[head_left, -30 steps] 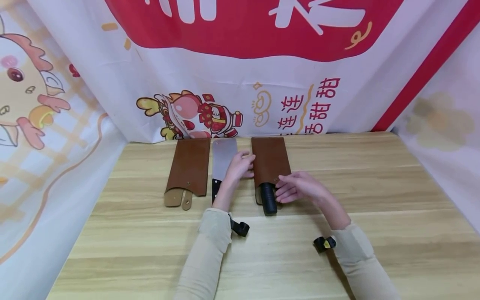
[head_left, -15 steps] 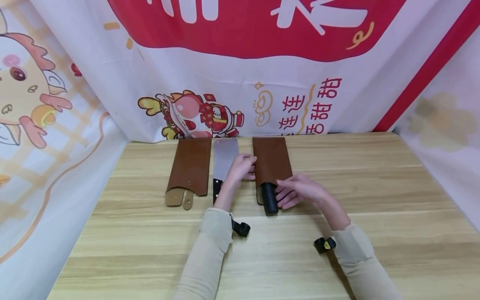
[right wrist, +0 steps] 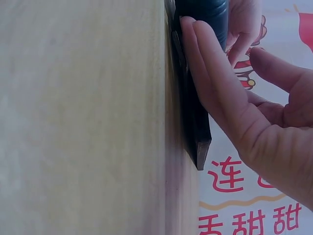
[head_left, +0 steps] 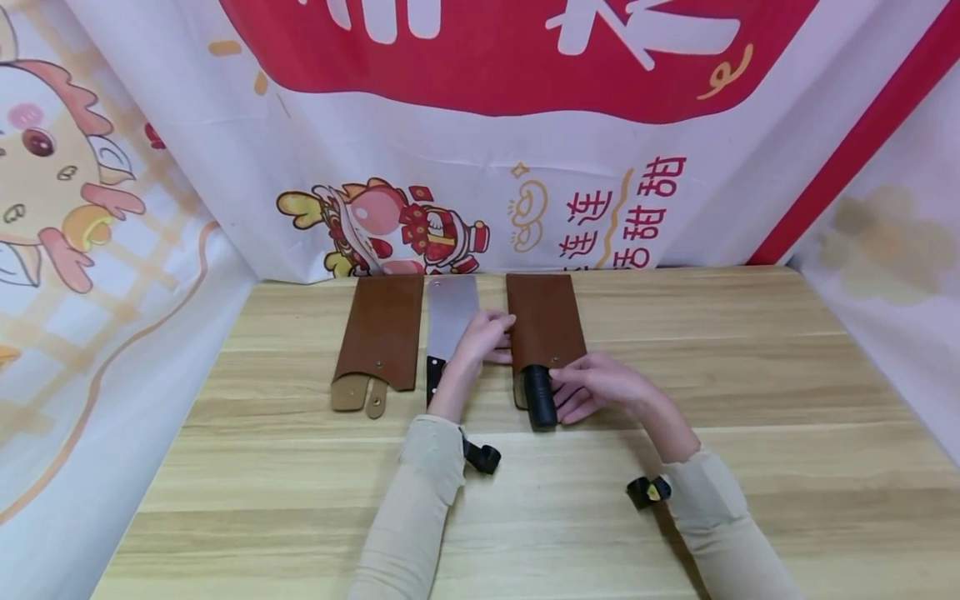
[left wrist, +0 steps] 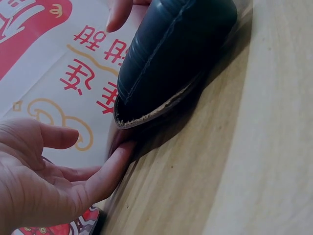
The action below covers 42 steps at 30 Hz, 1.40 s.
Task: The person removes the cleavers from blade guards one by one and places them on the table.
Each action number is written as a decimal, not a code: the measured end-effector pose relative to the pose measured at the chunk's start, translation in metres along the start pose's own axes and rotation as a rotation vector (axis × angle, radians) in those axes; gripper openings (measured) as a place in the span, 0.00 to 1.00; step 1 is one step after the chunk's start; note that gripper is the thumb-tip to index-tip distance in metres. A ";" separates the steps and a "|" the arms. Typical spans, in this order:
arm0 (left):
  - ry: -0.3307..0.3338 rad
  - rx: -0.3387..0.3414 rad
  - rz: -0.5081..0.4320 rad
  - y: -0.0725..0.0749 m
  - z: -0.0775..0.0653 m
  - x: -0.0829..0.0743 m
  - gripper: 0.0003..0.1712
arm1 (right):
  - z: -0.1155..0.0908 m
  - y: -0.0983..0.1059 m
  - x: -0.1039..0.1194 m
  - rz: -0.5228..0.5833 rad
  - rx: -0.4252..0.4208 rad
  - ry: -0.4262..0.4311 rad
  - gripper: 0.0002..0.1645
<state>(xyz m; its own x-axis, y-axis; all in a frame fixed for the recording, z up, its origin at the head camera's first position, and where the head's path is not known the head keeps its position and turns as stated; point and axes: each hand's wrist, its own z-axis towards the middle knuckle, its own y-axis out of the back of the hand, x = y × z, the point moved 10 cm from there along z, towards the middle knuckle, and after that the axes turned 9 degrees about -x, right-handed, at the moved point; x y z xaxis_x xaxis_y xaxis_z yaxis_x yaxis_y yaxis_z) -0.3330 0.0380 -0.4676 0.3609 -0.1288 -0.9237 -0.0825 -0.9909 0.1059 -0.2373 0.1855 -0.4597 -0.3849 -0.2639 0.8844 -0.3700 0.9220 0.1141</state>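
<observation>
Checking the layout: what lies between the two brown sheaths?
The head view shows a cleaver between the left sheath and the right sheath; the left hand is there too, at the right sheath's edge.

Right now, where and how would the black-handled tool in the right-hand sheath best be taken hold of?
Probably around the black handle, coming from the person's right: it juts from the mouth of the brown sheath toward the person, and the right hand is right beside it. The left hand, at the sheath's left edge, could steady the leather.
</observation>
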 end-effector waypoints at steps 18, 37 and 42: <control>0.031 0.026 0.059 -0.006 -0.001 0.004 0.24 | 0.000 0.001 -0.003 0.047 -0.003 0.013 0.23; -0.013 0.019 0.082 -0.011 -0.002 0.005 0.29 | 0.001 -0.007 0.000 -0.086 -0.030 0.023 0.19; -0.010 0.015 0.084 -0.012 -0.004 0.004 0.33 | 0.002 -0.006 0.000 -0.118 -0.060 0.019 0.21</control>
<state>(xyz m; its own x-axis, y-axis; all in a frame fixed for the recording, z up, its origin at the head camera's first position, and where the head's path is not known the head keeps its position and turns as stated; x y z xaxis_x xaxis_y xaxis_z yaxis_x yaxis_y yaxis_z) -0.3267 0.0488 -0.4706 0.3427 -0.2113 -0.9154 -0.1263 -0.9759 0.1779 -0.2369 0.1796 -0.4607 -0.3254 -0.3663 0.8717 -0.3605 0.9004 0.2438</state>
